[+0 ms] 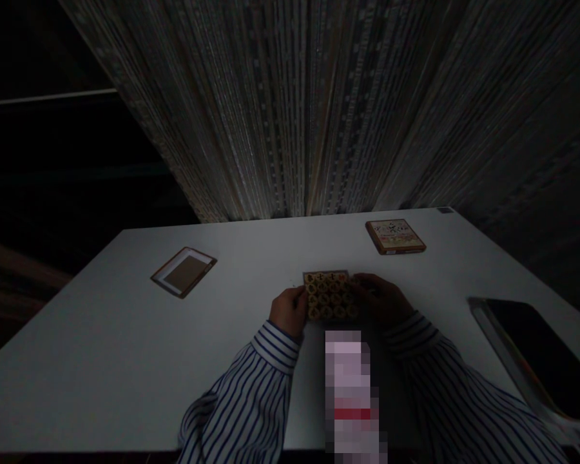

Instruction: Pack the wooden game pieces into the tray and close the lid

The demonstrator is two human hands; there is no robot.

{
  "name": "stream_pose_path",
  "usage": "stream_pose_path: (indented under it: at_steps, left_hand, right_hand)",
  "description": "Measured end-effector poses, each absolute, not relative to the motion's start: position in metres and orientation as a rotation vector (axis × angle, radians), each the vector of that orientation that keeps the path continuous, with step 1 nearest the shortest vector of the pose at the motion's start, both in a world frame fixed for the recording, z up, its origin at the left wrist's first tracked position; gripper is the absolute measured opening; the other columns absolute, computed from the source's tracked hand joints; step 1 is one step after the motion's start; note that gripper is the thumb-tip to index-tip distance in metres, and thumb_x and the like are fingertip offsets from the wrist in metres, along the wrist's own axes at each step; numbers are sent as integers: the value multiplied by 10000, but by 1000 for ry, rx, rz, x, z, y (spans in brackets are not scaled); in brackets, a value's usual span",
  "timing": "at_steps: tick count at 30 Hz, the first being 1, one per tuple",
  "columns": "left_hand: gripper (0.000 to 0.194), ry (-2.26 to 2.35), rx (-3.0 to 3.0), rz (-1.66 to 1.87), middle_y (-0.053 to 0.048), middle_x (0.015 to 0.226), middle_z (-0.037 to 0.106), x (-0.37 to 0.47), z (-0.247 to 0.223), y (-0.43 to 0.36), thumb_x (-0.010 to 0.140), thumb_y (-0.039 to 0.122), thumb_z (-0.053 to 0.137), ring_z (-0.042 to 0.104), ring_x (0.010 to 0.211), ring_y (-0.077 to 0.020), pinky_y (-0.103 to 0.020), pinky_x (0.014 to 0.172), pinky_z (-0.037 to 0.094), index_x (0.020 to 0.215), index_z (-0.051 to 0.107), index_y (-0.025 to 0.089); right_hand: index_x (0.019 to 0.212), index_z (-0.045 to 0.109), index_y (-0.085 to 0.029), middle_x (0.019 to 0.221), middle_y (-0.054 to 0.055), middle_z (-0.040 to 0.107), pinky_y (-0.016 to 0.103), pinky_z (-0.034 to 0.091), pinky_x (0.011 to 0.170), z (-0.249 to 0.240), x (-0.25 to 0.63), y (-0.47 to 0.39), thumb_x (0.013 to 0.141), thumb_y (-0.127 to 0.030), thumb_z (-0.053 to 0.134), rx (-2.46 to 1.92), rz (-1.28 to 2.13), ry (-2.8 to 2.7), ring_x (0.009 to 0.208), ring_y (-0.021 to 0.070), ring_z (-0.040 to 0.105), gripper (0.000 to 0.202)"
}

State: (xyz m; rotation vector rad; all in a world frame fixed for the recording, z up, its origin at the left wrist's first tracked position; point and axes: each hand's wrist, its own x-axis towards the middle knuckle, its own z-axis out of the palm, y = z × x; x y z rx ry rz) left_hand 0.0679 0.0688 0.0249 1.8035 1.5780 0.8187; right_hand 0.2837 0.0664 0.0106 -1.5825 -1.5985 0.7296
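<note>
— Striped sleeves (251, 393) fill the bottom of the view, closest to the camera; what do they lie on?

— On a wide white table (77, 361), the largest thing in sight, with a dark ribbed wall behind it. At the table's right edge sits a dark flat tray (536, 361).

— And farther out?

— To the left lies a flat brown card with a white border (183, 271). Near the far right corner lies a small orange-brown box (395, 236). Both are well apart from the hands.

— What do the hands hold?

— A small tray of round yellow pieces (329, 296), set in rows, resting on the table at its middle. The left hand (289, 311) curls against its left edge, fingers closed on it. The right hand (384, 299) lies over its right edge, gripping that side
</note>
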Motion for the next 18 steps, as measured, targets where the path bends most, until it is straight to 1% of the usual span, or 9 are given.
stream_pose_path:
  at_steps: [8, 13, 15, 18]
  left_hand:
    - [276, 1611, 1775, 831, -89, 930, 661, 68, 24, 68, 756, 253, 477, 589, 878, -200, -313, 796, 432, 958, 648, 175]
    - [294, 1592, 1795, 819, -96, 951, 655, 68, 23, 68, 758, 232, 458, 590, 879, -202, -312, 791, 432, 982, 638, 171]
    - [287, 1593, 1796, 825, -95, 938, 659, 67, 23, 68, 752, 230, 462, 592, 871, -203, -313, 785, 433, 968, 644, 177]
    - [278, 1585, 1777, 827, -85, 919, 665, 67, 22, 68, 740, 232, 475, 592, 865, -202, -310, 782, 433, 952, 649, 189]
  right_hand:
    - [920, 601, -188, 726, 24, 659, 279, 517, 536, 21, 292, 83, 682, -305, 553, -1577, 580, -1708, 567, 134, 600, 269]
    - [913, 611, -179, 682, 16, 653, 270, 497, 524, 26, 290, 96, 662, -263, 573, -1635, 466, -1862, 527, 125, 576, 268]
    - [917, 616, -171, 707, 25, 656, 273, 492, 531, 26, 289, 100, 667, -258, 572, -1660, 439, -1933, 532, 125, 574, 268]
    - [880, 636, -177, 759, 37, 656, 282, 491, 582, 26, 288, 106, 653, -256, 592, -1651, 383, -2010, 612, 141, 590, 245]
